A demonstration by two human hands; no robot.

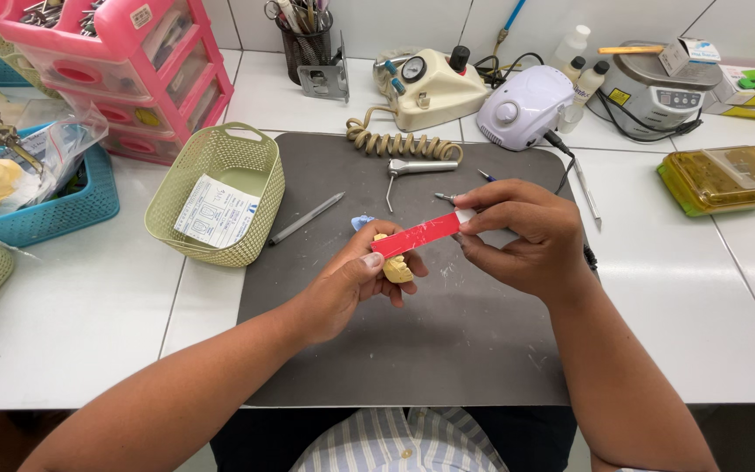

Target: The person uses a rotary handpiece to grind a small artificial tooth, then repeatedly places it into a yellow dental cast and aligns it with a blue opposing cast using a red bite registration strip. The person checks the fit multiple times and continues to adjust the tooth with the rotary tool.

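Observation:
My left hand (351, 284) grips a yellow dental cast (397, 267) over the dark grey mat (395, 367). A red strip (417, 234) lies across the top of the cast. My left thumb presses on its near end, and my right hand (526, 236) pinches its far, white-tipped end between thumb and fingers. A small blue piece (361, 222) sits on the mat just behind the cast.
On the mat lie a grey pencil-like tool (306, 218), a metal handpiece (421, 166) with coiled cord, and thin instruments. A green basket (220, 205) with a paper stands left, pink drawers (133, 70) behind it. Machines line the back; a yellow box (723, 179) sits right.

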